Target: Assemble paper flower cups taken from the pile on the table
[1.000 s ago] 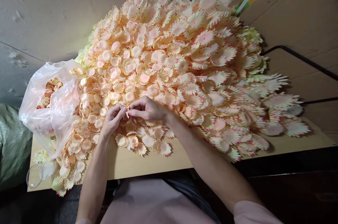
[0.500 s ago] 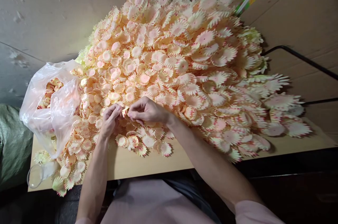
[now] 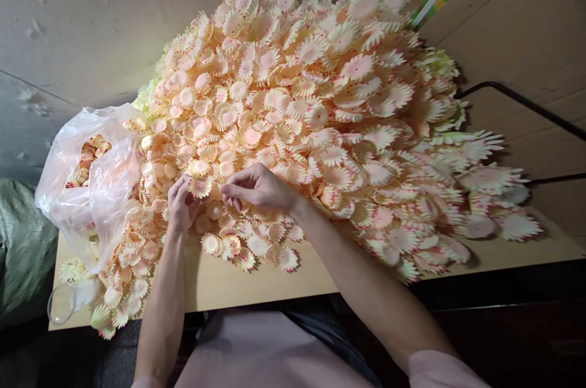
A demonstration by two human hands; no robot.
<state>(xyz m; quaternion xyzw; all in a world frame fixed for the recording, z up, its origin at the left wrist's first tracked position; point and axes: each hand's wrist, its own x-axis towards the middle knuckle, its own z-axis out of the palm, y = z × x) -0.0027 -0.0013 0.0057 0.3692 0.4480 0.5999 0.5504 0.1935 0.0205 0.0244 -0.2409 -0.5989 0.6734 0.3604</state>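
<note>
A big heap of artificial flower pieces (image 3: 315,113), cream and pink with red-tinged scalloped rims, is spread over the tabletop. Over the front of the heap my left hand (image 3: 181,205) is closed, pinching one small flower piece (image 3: 200,187) whose pale rim fans out towards the right. My right hand (image 3: 256,185) hovers a short gap to the right of that piece, thumb and fingertips pressed together. Whether something tiny sits in that pinch I cannot make out.
At the left stands a clear plastic bag (image 3: 110,183) with more pieces inside. Below it lies a clear plastic cup (image 3: 61,304) near the wooden table's (image 3: 265,281) front edge. A green sack (image 3: 22,254) rests far left; a black metal rod (image 3: 526,104) is at the right.
My hands have drawn slightly apart. The left hand has moved a little left and turned, so its flower piece shows openly; the right hand remains pinched.
</note>
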